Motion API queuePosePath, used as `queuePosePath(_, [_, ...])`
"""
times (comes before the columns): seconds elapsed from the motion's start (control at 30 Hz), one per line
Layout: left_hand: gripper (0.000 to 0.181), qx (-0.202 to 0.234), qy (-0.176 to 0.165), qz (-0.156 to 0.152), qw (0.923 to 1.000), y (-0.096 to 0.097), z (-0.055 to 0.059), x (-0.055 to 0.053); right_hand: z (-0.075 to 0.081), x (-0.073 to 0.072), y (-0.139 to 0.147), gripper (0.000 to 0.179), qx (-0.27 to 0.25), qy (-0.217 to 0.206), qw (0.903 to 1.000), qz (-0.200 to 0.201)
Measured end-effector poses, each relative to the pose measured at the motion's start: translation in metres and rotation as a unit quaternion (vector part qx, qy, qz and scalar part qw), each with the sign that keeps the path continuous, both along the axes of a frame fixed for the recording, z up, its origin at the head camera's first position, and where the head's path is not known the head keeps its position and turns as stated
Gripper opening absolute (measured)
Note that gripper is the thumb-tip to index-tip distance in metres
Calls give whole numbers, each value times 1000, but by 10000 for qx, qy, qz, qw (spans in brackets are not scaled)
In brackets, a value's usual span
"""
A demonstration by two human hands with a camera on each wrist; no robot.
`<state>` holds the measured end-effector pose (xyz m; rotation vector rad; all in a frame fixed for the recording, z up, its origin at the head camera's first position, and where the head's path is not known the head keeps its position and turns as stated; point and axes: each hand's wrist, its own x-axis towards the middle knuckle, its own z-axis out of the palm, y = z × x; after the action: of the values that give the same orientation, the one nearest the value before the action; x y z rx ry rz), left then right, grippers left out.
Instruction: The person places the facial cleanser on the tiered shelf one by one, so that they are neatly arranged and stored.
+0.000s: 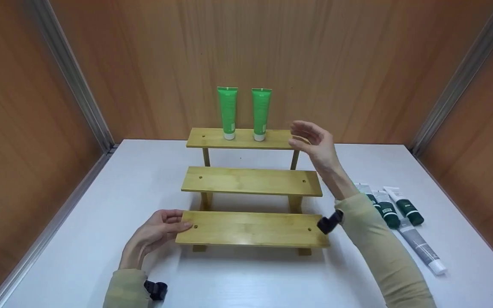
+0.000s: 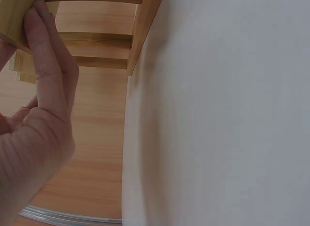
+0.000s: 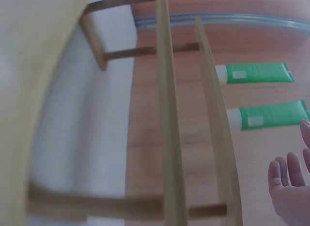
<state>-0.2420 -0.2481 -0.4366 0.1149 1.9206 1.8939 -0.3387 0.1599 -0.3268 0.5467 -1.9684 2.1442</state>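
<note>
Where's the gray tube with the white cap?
In the head view, the gray tube lies on the table at the right, just right of the right sleeve and in front of the dark-green-and-white tubes.

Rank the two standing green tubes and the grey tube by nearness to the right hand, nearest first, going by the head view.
1. Right green tube: on the top shelf, left of the right hand.
2. Left green tube: same shelf, farther left.
3. Grey tube: lying on the table, right and toward the person.
</note>
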Motion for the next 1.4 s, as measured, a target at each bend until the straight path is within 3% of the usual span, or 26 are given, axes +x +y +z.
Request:
queuePosePath(0.2, [63, 16, -32, 25, 10000, -2, 1, 2, -17, 47, 61, 51, 1066, 48, 9941, -211])
queuePosePath(0.37, [65, 17, -58, 17, 10000, -1, 1, 3, -38, 84, 117, 47, 2126, 157, 9764, -350])
queuePosePath(0.6, [68, 64, -68, 25, 10000, -2, 1, 3, -75, 120, 181, 44, 2835, 196, 9586, -178])
queuePosePath(0.8, [65, 197, 14, -72, 9998, -3, 0, 4, -101, 130, 211, 41, 3110, 24, 9503, -156])
queuePosePath(0.97, [62, 122, -8, -9, 9999, -2, 0, 3, -113, 132, 226, 42, 3319, -122, 9432, -63])
queuePosePath(1.23, [63, 35, -4, 10, 10000, -1, 0, 1, -115, 131, 239, 46, 4055, -843, 9101, -123])
queuePosePath(1.4, [64, -5, 8, 17, 10000, 0, 0, 1, -117, 133, 241, 51, 4215, -1276, 8978, -33])
